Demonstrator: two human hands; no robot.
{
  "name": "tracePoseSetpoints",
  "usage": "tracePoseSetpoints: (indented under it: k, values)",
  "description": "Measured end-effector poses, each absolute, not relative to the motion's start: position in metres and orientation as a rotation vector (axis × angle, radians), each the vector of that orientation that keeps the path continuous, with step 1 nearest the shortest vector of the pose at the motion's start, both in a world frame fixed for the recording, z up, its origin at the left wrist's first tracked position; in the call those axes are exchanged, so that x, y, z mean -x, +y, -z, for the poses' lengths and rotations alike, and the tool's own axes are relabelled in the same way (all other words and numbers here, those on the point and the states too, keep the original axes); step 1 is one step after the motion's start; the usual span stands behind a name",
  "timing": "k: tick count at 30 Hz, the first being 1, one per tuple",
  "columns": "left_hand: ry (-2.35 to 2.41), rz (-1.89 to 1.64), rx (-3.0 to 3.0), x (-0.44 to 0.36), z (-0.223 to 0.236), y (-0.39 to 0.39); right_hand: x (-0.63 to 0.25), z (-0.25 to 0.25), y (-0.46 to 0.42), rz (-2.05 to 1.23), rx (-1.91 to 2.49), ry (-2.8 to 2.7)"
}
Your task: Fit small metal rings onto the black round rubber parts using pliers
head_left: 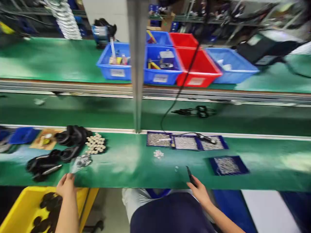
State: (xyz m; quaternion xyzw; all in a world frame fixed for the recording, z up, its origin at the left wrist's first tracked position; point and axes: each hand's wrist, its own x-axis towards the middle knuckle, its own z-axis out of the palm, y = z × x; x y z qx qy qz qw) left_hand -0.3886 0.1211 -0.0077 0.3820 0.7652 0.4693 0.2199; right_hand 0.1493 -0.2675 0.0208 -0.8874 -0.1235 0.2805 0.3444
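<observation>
My left hand [66, 185] is at the front edge of the green bench, its fingers pinched on the corner of a clear plastic bag [76, 164]. Small silvery parts [85, 160] lie at the bag's far end. My right hand [198, 188] holds dark, slim tweezers [190, 175], tips pointing away from me over the bench. Just left of the tips are a couple of tiny clear rings [176, 168]. Farther off lies a small pile of pale, shiny pieces [158, 154].
Blue trays of small metal parts [186, 142] line the bench, with a corded tool [206, 138] across them. Another parts tray [227, 165] sits at right. Black hoses [73, 139] and cream-coloured pieces [96, 143] lie left. A yellow bin [24, 207] stands below; a metal post [137, 64] rises mid-view.
</observation>
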Motion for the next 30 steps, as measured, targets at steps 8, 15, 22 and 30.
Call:
tracePoseSetpoints:
  k: [8, 15, 22, 30]
  values:
    - [1.185, -0.611, -1.903, 0.136, 0.043, -0.093, -0.221, 0.024, -0.321, -0.83, 2.301, -0.276]
    - [0.728, -0.086, -2.267, -0.007, 0.068, -0.146, -0.234, 0.032, -0.357, -0.934, 2.18, -0.311]
    - [0.69, 0.135, -2.325, -0.009, 0.065, -0.146, -0.234, 0.024, -0.38, -0.974, 2.166, -0.216]
    - [0.75, 0.163, -2.251, -0.014, 0.077, -0.132, -0.232, 0.019, -0.385, -0.993, 2.161, -0.125]
